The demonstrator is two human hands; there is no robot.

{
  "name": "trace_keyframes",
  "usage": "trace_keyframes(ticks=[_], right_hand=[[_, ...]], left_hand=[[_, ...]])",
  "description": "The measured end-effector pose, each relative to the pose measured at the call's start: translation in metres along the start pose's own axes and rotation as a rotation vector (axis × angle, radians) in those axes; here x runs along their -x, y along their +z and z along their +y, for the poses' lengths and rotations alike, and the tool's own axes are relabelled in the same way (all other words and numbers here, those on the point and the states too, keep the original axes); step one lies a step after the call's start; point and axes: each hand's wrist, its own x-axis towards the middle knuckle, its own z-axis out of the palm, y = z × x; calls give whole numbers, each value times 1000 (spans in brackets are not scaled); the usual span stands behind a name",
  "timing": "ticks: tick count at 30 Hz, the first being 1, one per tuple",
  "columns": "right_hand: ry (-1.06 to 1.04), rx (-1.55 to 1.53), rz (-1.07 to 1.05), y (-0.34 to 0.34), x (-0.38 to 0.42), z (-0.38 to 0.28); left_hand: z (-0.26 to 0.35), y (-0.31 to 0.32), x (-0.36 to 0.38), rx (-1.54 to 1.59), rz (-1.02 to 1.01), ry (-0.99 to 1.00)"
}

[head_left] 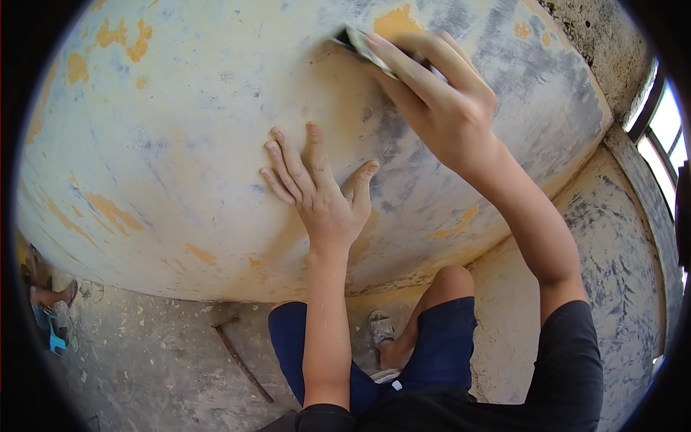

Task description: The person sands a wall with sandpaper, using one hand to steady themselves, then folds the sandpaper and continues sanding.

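A large, curved, pale panel (201,144) fills the upper view, with orange patches and grey-black smudges on it. My left hand (327,194) lies on its middle, palm down, fingers spread, nothing in it. Up and to the right, my right hand (453,101) is closed around a folded piece of sandpaper (351,42), dark on one side and pale on the other. The sandpaper is at the panel's surface and slightly blurred. My fingertips are partly hidden behind it and the hand.
A hammer (243,362) with a long handle lies on the dusty concrete floor (158,345). Another person's foot (57,295) shows at far left, near a light-blue object (56,337). A rough wall (612,237) and a barred window (662,137) border the right side.
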Motion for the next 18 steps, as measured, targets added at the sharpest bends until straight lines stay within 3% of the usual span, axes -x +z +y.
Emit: trace_keyframes(ticks=[4, 10, 18], right_hand=[[122, 24, -158, -37, 44, -11], [-31, -18, 14, 15, -18, -4], [61, -8, -165, -34, 45, -10]], left_hand=[[-2, 2, 2, 34, 12, -5], [2, 1, 0, 19, 27, -4], [-2, 2, 2, -12, -2, 12]])
